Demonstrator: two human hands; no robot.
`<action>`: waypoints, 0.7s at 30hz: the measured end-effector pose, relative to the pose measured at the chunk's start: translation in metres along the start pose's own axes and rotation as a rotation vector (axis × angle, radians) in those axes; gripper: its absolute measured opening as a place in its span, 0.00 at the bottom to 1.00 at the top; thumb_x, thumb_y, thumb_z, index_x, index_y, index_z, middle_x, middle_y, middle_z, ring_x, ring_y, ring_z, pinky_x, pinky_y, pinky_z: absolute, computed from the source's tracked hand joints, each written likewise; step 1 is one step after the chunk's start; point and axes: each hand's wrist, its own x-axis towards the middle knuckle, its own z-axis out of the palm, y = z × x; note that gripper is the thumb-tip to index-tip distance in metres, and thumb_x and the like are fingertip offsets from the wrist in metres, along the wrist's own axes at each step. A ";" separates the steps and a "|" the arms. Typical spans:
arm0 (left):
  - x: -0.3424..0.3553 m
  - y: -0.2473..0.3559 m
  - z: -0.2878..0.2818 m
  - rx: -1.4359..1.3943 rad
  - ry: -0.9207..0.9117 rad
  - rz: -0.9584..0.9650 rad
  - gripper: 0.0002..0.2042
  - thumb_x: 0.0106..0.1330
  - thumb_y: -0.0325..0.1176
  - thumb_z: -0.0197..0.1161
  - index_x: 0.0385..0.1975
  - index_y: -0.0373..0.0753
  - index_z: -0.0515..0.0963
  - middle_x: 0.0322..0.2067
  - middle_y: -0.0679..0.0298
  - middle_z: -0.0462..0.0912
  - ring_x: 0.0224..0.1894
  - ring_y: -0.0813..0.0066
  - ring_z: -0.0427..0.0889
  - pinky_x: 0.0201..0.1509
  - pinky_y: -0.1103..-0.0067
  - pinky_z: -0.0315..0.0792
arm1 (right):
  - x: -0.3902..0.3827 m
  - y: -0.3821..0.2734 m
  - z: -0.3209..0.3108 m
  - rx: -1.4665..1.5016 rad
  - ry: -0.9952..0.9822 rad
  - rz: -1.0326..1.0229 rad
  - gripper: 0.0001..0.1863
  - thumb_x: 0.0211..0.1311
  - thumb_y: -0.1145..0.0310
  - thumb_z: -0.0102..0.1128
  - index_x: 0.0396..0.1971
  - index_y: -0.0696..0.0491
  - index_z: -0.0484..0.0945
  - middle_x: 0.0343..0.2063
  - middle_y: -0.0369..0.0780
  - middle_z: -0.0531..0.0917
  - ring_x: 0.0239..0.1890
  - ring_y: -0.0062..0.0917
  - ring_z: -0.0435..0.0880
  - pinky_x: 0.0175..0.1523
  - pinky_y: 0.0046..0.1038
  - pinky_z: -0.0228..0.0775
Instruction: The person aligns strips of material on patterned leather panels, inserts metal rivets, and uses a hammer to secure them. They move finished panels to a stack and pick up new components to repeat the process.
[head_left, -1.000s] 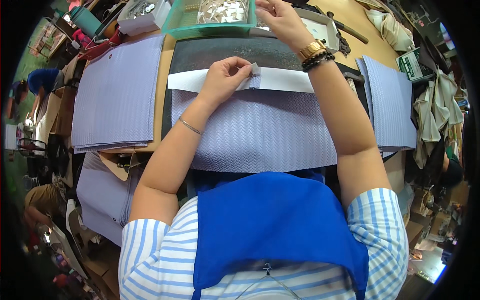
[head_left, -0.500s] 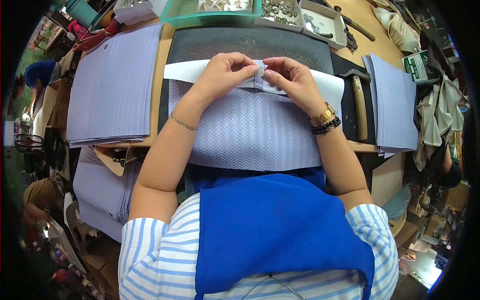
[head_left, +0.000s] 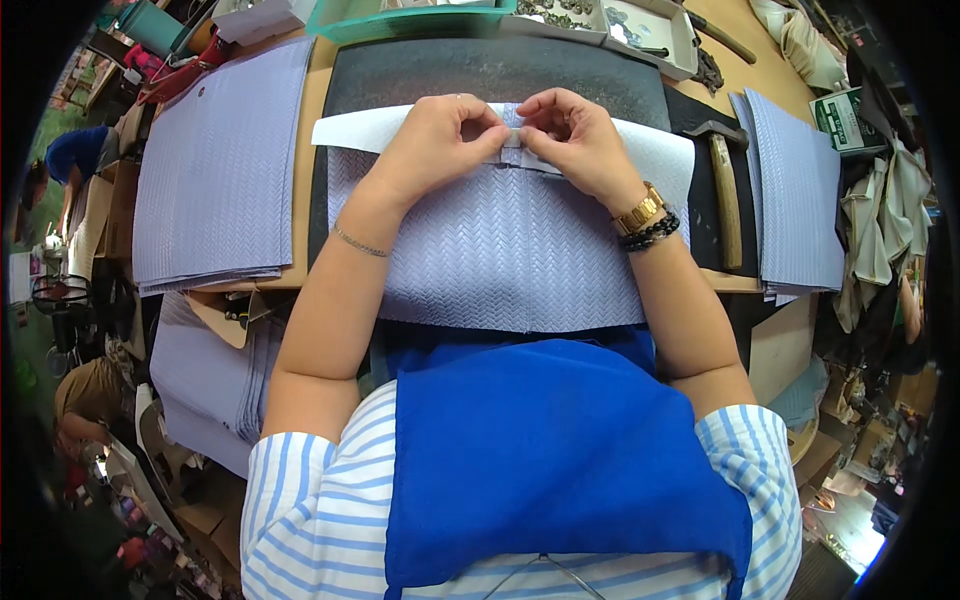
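A lavender sheet with a woven herringbone texture [head_left: 510,255] lies in front of me, its far edge folded over to show a white backing [head_left: 652,148]. A narrow lavender strip [head_left: 509,107] crosses the middle of that fold. My left hand [head_left: 432,145] pinches a small whitish piece [head_left: 513,139] at the strip, thumb against fingers. From the other side my right hand [head_left: 580,143] closes its thumb and index finger on the same piece, its other fingers curled. The fingertips partly hide the piece.
Under the sheet is a dark board [head_left: 480,75]. Stacks of lavender sheets stand left [head_left: 220,170] and right [head_left: 795,190]. A hammer [head_left: 722,190] lies right of the work. At the back are a green tray [head_left: 410,22] and a white box of metal parts [head_left: 650,40].
Both hands have come down onto the strip with the small whitish piece, which was held up between the fingertips before. The folded edge has shifted slightly away from me.
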 end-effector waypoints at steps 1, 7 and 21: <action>0.000 0.001 0.001 -0.013 0.018 -0.015 0.09 0.67 0.31 0.70 0.36 0.29 0.85 0.29 0.63 0.87 0.32 0.82 0.81 0.38 0.81 0.76 | 0.002 0.000 0.001 -0.006 0.036 -0.016 0.12 0.66 0.75 0.70 0.47 0.58 0.80 0.38 0.32 0.85 0.38 0.11 0.83 0.43 0.16 0.77; 0.002 0.002 0.001 0.072 0.052 0.004 0.10 0.65 0.32 0.71 0.36 0.29 0.85 0.30 0.62 0.88 0.31 0.81 0.82 0.36 0.80 0.76 | 0.007 0.002 0.000 -0.045 0.038 0.002 0.11 0.65 0.76 0.70 0.44 0.57 0.79 0.36 0.32 0.84 0.34 0.10 0.80 0.38 0.16 0.75; 0.007 0.001 0.012 0.223 0.072 -0.010 0.10 0.63 0.32 0.67 0.36 0.30 0.84 0.30 0.54 0.86 0.30 0.68 0.84 0.38 0.73 0.77 | 0.014 0.004 0.002 -0.066 0.061 0.004 0.08 0.60 0.76 0.68 0.37 0.55 0.77 0.30 0.32 0.83 0.31 0.11 0.79 0.36 0.18 0.74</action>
